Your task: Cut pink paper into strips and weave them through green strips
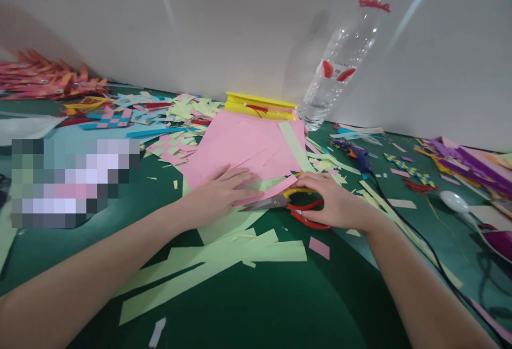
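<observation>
Orange folded paper pieces [52,78] sit in a spiky heap at your far left, against the pale wall [224,29], and in front of them a pixelated patch hides part of the green tabletop [288,306]. Moving right, you have a blue-and-pink woven piece [114,118] among blue strips, then a pile of pale green and pink scraps [192,106]. Your left hand [212,194] lies flat, palm down, fingers extended across the lower part of a large pink sheet [244,138]; its thumb is at a narrow pink strip [280,184], though you cannot tell whether it pinches it. Nearer you, pale green strips [236,253] overlap on the tabletop. Behind the pink sheet lies a yellow folded piece [240,104]. The scissors [280,202] are just below the pink strip, their blades pointing left toward your left hand. Your right hand [334,197] is curled around their red and yellow handles, fingertips near the strip's right end. Beyond it, a clear plastic bottle [340,66] with a red band round its neck stands by the wall. Farther right come a blue glue gun [356,154] with a black cord, a blue-and-yellow woven strip [412,170], a white spoon [454,201] and, toward the edge, purple paper [468,165].
</observation>
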A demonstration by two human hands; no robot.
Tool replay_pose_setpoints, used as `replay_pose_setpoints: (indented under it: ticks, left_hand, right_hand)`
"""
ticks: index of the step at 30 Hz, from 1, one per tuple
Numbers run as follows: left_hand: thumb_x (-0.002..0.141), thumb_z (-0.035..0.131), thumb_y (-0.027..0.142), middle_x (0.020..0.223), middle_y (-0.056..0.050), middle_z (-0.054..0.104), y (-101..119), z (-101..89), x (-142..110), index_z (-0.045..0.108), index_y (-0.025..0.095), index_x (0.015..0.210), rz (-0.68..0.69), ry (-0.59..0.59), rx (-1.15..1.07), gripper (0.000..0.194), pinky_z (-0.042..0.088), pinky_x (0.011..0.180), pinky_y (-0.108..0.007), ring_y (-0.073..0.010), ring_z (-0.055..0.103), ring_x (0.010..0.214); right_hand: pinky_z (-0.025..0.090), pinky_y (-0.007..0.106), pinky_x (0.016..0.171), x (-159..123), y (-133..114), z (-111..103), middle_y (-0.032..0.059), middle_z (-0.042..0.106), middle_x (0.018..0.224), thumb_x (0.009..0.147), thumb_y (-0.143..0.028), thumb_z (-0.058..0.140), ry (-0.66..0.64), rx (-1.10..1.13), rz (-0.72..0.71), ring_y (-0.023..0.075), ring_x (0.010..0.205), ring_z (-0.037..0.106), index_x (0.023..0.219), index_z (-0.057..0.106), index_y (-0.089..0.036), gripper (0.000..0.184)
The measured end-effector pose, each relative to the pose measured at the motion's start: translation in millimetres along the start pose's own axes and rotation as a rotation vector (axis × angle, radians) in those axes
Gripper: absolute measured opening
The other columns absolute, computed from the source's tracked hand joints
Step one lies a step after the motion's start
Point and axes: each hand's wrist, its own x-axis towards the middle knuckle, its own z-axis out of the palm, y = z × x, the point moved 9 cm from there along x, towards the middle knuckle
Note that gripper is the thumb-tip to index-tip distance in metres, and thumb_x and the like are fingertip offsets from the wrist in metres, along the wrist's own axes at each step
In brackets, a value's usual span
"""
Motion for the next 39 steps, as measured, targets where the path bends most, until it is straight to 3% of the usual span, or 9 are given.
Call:
replay_pose_setpoints:
  ticks: [7, 15, 20, 24, 39]
  left_hand:
    - [0.095, 0.042, 0.013, 0.136, -0.001, 0.055, 1.9, -23.7, 0.9, 0.058, 0.027, 0.124, 0.03, 0.125, -0.153, 0.036, 0.024, 0.113, -0.048, -0.0201, 0.04, 0.13]
    - [0.1, 0.036, 0.022, 0.141, -0.003, 0.05, -1.2, -9.7, -5.1, 0.053, 0.029, 0.132, 0.102, 0.049, -0.085, 0.037, 0.03, 0.11, -0.045, -0.0212, 0.035, 0.134]
    - [0.1, 0.034, 0.019, 0.142, -0.004, 0.047, -2.7, -5.9, -4.9, 0.052, 0.029, 0.133, 0.081, 0.022, -0.084, 0.039, 0.03, 0.11, -0.045, -0.022, 0.033, 0.135]
    - [0.098, 0.038, 0.018, 0.145, -0.004, 0.044, -2.6, -3.2, -5.2, 0.05, 0.029, 0.134, 0.093, 0.004, -0.075, 0.039, 0.028, 0.111, -0.044, -0.0229, 0.03, 0.137]
    - [0.101, 0.037, 0.025, 0.147, -0.002, 0.04, -8.1, -1.5, -5.3, 0.049, 0.036, 0.134, 0.04, 0.001, -0.113, 0.037, 0.03, 0.109, -0.04, -0.0208, 0.029, 0.137]
  right_hand:
    - [0.042, 0.044, 0.096, -3.0, 16.1, -2.0, 0.0092, 0.06, 0.122, 0.073, -0.035, 0.064, -0.011, -0.015, 0.064, 0.0308, 0.116, 0.052, 0.117, 0.058, -0.024, 0.046]
    - [0.04, 0.043, 0.097, -3.4, 12.5, -3.2, 0.005, 0.061, 0.121, 0.075, -0.032, 0.063, -0.019, -0.006, 0.03, 0.0282, 0.113, 0.055, 0.117, 0.059, -0.029, 0.042]
    - [0.032, 0.046, 0.104, -1.4, 8.7, 0.6, 0.0023, 0.06, 0.121, 0.074, -0.028, 0.063, -0.031, 0.018, 0.022, 0.0271, 0.118, 0.052, 0.117, 0.056, -0.03, 0.043]
    - [0.035, 0.045, 0.103, 0.7, 4.3, 3.2, 0.0018, 0.06, 0.123, 0.075, -0.03, 0.063, -0.014, 0.027, 0.025, 0.0272, 0.119, 0.051, 0.117, 0.055, -0.031, 0.042]
    - [0.033, 0.053, 0.106, 1.3, 11.1, 4.7, 0.0091, 0.049, 0.139, 0.079, -0.038, 0.061, 0.008, -0.02, 0.031, 0.0321, 0.129, 0.043, 0.128, 0.053, -0.027, 0.051]
